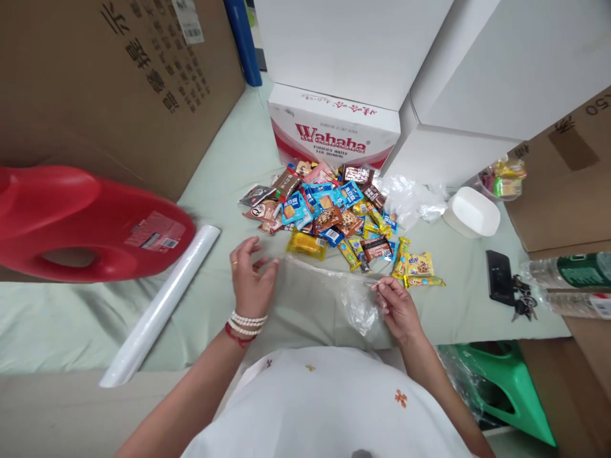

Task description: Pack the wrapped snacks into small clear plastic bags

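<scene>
A clear plastic bag (pixel 360 305) stretches between my two hands, low over the cloth-covered surface. My left hand (pixel 252 277), with white beads and a red cord at the wrist, has its fingers curled at the bag's left end. At the other end, the thumb and fingertips of my right hand (pixel 398 305) pinch the bag's edge. Just beyond the bag lies a heap of small wrapped snacks (pixel 327 202) in blue, brown and yellow packets. A yellow packet (pixel 306 245) is the closest of them to my left hand. Yellow stick-shaped packets (pixel 426 280) lie near my right hand.
A Wahaha carton (pixel 334 130) stands behind the heap. To the left are a red jug (pixel 95 222) and a white roll (pixel 162 305). On the right are a white tub (pixel 472 212), crumpled plastic (pixel 413 200), a black phone (pixel 499 278), keys (pixel 524 299) and bottles (pixel 585 270).
</scene>
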{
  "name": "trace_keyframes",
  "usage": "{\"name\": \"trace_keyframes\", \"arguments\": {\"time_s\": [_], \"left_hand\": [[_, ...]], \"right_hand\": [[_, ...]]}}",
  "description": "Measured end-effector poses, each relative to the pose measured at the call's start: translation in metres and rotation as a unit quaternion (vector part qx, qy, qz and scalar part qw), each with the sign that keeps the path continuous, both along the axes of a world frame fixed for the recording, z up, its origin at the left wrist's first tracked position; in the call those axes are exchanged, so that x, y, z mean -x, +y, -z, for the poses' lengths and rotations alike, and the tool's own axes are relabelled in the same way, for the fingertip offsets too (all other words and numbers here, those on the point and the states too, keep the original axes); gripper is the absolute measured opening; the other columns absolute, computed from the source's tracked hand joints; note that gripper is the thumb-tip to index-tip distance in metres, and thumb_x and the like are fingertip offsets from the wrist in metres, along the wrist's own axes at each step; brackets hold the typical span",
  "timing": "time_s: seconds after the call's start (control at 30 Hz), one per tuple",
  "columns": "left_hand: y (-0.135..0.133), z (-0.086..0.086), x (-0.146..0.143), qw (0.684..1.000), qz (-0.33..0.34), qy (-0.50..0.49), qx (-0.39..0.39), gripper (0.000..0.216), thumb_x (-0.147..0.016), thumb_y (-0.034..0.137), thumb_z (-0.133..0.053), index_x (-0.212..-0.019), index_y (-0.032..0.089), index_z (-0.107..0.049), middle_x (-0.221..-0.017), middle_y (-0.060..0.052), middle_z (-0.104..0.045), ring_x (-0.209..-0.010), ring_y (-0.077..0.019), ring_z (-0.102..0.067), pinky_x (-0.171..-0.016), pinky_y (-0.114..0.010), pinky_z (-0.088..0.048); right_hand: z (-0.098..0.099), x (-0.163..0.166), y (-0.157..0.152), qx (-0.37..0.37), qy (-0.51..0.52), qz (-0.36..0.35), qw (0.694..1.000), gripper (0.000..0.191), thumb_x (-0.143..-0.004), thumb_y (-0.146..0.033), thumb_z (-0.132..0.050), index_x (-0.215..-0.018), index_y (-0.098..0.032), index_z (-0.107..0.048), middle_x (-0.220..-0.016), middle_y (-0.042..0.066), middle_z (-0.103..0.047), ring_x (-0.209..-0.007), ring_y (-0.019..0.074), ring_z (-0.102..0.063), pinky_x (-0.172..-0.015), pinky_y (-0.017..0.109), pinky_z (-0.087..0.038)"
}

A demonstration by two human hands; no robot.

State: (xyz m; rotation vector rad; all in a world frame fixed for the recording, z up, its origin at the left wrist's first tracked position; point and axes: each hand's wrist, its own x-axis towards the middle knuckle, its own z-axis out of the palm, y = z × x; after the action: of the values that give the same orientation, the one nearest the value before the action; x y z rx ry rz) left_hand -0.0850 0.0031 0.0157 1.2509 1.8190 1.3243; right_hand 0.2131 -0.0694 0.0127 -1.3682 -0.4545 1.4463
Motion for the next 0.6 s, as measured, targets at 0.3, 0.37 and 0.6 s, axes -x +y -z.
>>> {"name": "trace_keyframes", "arguments": {"time_s": [0.3, 0.37, 0.6], "left_hand": [[-0.048, -0.021, -0.062, 0.929, 0.305, -0.065, 0.199, 0.051, -0.088, 0.066, -0.057, -0.063, 0.021, -0.055, -0.054, 0.004, -0.046, -0.054, -0.0125, -0.043, -0.056, -0.027, -0.035], [-0.044, -0.011, -0.075, 0.924, 0.317, -0.047, 0.209, 0.043, -0.081, 0.063, -0.067, -0.076, 0.02, -0.066, -0.056, 0.005, -0.05, -0.056, -0.0134, -0.046, -0.058, -0.028, -0.034], [-0.028, 0.02, -0.089, 0.938, 0.306, -0.025, 0.159, 0.012, -0.078, 0.03, -0.066, -0.076, 0.019, -0.072, -0.072, -0.001, -0.058, -0.072, -0.0185, -0.055, -0.07, -0.031, -0.045]], "right_hand": [[-0.003, 0.022, -0.009, -0.029, -0.025, -0.025, 0.999, 0.036, -0.072, -0.05, -0.088, -0.087, -0.024, -0.068, -0.091, 0.001, -0.073, -0.053, 0.0095, -0.045, -0.045, 0.023, -0.035], [-0.004, 0.026, -0.012, -0.027, -0.012, -0.029, 0.999, 0.036, -0.072, -0.05, -0.088, -0.087, -0.024, -0.068, -0.089, 0.001, -0.071, -0.053, 0.0092, -0.045, -0.045, 0.022, -0.036], [-0.008, 0.011, -0.028, -0.022, -0.102, -0.133, 0.986, 0.037, -0.081, -0.059, -0.078, -0.09, -0.024, -0.068, -0.085, 0.002, -0.069, -0.054, 0.0109, -0.046, -0.048, 0.024, -0.037]]}}
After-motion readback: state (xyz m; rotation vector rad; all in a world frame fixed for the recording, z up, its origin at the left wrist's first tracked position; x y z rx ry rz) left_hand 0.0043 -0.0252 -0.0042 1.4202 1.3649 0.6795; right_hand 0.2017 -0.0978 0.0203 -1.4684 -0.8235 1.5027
